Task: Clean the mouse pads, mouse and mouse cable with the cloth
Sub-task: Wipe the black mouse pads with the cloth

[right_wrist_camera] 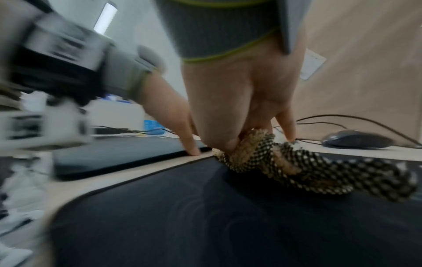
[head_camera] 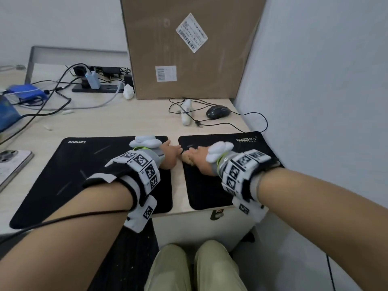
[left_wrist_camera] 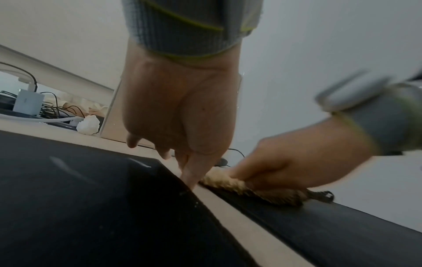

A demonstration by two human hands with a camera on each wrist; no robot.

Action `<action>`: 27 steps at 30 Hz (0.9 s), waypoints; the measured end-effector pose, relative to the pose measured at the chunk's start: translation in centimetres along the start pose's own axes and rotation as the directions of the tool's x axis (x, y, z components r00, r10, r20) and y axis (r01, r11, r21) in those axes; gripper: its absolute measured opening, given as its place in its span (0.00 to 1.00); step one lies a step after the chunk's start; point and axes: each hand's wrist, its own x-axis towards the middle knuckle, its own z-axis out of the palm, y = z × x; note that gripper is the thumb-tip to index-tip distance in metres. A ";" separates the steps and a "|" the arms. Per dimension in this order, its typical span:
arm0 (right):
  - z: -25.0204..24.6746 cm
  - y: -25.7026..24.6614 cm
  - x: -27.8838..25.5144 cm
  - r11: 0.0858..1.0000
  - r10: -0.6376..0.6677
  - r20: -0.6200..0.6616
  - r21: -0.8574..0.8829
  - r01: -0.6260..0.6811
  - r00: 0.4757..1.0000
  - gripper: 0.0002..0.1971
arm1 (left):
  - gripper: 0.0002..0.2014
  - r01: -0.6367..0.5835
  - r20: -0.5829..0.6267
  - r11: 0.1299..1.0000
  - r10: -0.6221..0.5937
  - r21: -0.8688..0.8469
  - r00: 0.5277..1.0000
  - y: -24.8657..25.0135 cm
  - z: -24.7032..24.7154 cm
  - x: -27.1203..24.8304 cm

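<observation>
A person's right hand [head_camera: 198, 159] clutches a bunched, nubbly cloth in tan with a black-and-white check weave [right_wrist_camera: 285, 162], thumb and fingers curled round it, pressing it onto the near-left part of the smaller black fabric mouse pad [head_camera: 212, 192] on the pale wood-grain table [head_camera: 126, 120]. The left hand [head_camera: 170, 155] holds nothing; its fingers [left_wrist_camera: 190, 178] reach down, fairly straight, to the right edge of the larger black rectangular mouse pad with white lettering [head_camera: 69, 175], which shows faint pale streaks. A strip of bare table separates the two pads (both have rounded corners and a matte, cloth-like face).

Farther back, well apart from the hands, the glossy dark oval mouse [head_camera: 218, 111] lies near a tall brown cardboard box with white printed labels [head_camera: 189, 49]. Its thin black mouse cable [head_camera: 258, 117] loops loosely over the table and reaches the far edge of the smaller pad. A small white plastic object [head_camera: 185, 112] lies among the loops; its form is hard to make out.

From overhead, the wrist-worn gear hides most of each hand, and the cloth shows only as a tan tuft. The right wrist view is smeared with blur along its left side. A tangle of dark leads and adapters [head_camera: 92, 78] sits at the far left, and a phone [head_camera: 12, 164] is cut off at the frame's left edge.
</observation>
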 end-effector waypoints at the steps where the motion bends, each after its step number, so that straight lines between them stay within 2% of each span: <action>1: -0.4 0.3 1.1 1.000 -0.009 0.021 -0.016 0.009 1.000 0.22 | 0.26 -0.007 0.011 1.000 0.007 -0.010 1.000 -0.1 0.1 0.1; 3: -0.9 0.4 2.3 0.999 0.011 0.101 -0.045 -0.007 0.995 0.23 | 0.27 -0.019 0.019 0.999 0.020 -0.036 1.000 -0.4 0.4 0.7; 8: -0.4 -0.1 0.3 0.995 0.067 0.031 -0.070 -0.065 0.997 0.28 | 0.27 0.025 0.043 1.000 -0.026 0.013 0.999 -0.8 0.8 1.1; 11: 1.9 -0.7 -2.7 0.986 -0.042 0.028 -0.160 0.046 0.999 0.34 | 0.27 0.036 0.068 0.999 -0.038 0.030 0.997 -0.6 0.6 1.1; 14: 4.0 -1.5 -7.0 0.963 -0.181 0.082 -0.187 0.194 0.980 0.39 | 0.27 0.026 0.064 1.000 -0.026 -0.006 0.998 -1.0 0.6 1.3; 17: 5.3 -1.7 -9.5 0.969 -0.207 0.070 -0.123 0.214 0.976 0.37 | 0.27 0.016 0.050 0.999 -0.014 -0.039 0.999 -1.2 0.8 1.6; 24: 4.1 -2.6 -6.9 0.988 -0.140 0.050 -0.058 0.143 0.989 0.42 | 0.26 0.027 0.019 0.999 -0.026 -0.045 0.999 -0.9 0.7 1.3; 27: 3.4 -3.4 -5.7 0.993 -0.116 -0.001 0.011 0.116 0.993 0.36 | 0.27 0.027 0.022 0.993 -0.024 -0.111 0.999 -1.2 1.2 1.6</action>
